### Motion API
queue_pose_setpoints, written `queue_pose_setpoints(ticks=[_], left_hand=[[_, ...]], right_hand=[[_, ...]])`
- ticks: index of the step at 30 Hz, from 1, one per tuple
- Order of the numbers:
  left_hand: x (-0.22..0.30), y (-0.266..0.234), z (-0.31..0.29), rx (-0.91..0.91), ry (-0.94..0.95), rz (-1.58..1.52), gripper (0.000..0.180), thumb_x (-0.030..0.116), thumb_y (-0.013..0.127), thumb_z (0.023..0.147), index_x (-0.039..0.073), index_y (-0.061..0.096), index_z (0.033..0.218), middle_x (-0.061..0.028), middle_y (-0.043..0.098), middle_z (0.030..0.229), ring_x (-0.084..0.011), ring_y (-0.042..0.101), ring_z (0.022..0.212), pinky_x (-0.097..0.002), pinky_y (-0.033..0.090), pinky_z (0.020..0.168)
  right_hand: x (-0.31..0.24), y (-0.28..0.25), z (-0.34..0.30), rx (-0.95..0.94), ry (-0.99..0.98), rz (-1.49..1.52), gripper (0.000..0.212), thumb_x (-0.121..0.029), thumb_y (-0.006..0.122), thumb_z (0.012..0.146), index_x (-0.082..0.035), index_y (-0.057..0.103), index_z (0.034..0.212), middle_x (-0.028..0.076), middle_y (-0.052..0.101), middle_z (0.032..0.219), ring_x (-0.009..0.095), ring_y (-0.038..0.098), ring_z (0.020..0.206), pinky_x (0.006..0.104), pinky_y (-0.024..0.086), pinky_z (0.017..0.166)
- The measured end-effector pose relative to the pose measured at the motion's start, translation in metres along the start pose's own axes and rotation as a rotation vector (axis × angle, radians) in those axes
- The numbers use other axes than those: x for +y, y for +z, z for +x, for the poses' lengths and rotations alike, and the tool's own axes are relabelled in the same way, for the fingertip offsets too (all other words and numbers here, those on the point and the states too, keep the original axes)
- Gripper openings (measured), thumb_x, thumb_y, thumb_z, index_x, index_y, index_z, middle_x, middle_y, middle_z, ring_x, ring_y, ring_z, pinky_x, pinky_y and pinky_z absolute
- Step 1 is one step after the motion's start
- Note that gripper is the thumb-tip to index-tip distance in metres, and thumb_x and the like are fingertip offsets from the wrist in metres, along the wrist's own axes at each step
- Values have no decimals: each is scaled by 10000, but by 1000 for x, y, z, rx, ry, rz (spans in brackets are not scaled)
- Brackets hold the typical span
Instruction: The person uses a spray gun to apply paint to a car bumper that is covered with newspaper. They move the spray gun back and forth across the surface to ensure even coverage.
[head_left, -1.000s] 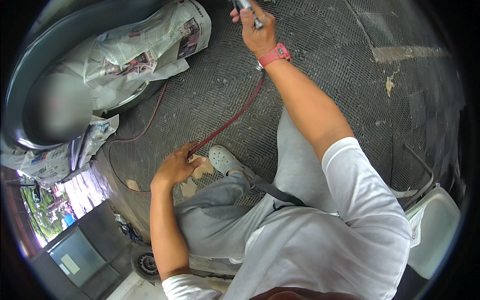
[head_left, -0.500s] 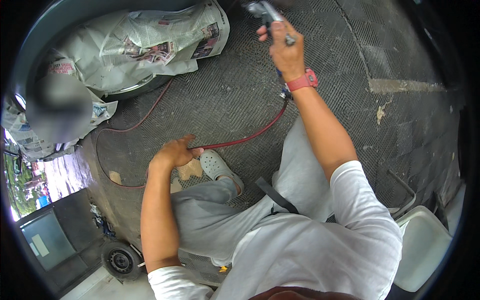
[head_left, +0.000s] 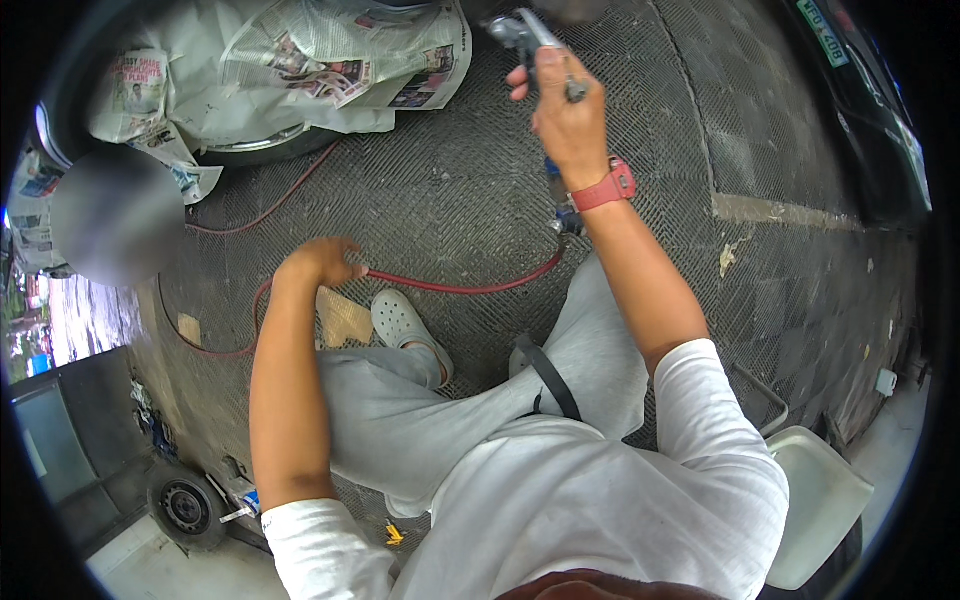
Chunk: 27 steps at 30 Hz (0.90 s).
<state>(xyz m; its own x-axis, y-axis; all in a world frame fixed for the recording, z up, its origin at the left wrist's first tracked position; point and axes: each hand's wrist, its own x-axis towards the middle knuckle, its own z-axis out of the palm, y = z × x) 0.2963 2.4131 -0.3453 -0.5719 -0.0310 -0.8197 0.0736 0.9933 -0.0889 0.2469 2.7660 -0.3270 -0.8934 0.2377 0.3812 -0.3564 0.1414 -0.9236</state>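
In my right hand point(head_left: 571, 125) is a metallic spray gun point(head_left: 522, 38), raised at the top of the view. My fingers wrap its handle, and its front end points up and left. A red air hose point(head_left: 470, 289) runs from a fitting below that wrist. The hose reaches my left hand point(head_left: 318, 262), whose fingers are closed round it above the floor, then loops away to the left. Left of the gun, newspaper sheets point(head_left: 330, 65) cover part of a vehicle. A rim edge of a wheel shows beneath the paper.
Ribbed dark matting point(head_left: 450, 190) covers the floor; my clog point(head_left: 402, 322) rests on it. A pale plastic chair point(head_left: 815, 500) stands behind at right. A spare wheel point(head_left: 187, 505) leans at lower left. Part of a dark vehicle point(head_left: 850, 100) shows at upper right.
The view has shifted, bringing the dark vehicle at upper right into sight. My left hand sits further left and higher in the picture, still on the hose. The right hand keeps the spray gun raised.
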Motion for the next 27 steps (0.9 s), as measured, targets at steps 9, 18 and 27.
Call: queue_pose_setpoints(ticks=[9,18,27], left_hand=[[-3,0,0,62,-40,-41,680,457,814,923,199,618,1520,-150,615,1545,-358,572,1441,-494,473,1182],[-2,-10,17,123,82,-48,642,503,755,961,208,617,1515,-163,612,1541,-383,567,1436,-500,462,1187],[-1,-19,22,96,52,4,690,427,815,919,191,608,1533,-106,625,1545,-345,578,1437,-488,465,1192]], right_hand=[[-22,24,14,-123,-7,-22,570,-501,496,1141,-26,684,1393,48,751,852,63,626,593,222,472,469],[-34,-51,32,226,-23,-126,534,-471,495,1150,6,721,1230,66,767,859,83,641,583,248,476,458],[-64,3,23,39,36,-41,499,-464,529,1140,-16,731,1225,47,746,792,89,638,588,271,490,511]])
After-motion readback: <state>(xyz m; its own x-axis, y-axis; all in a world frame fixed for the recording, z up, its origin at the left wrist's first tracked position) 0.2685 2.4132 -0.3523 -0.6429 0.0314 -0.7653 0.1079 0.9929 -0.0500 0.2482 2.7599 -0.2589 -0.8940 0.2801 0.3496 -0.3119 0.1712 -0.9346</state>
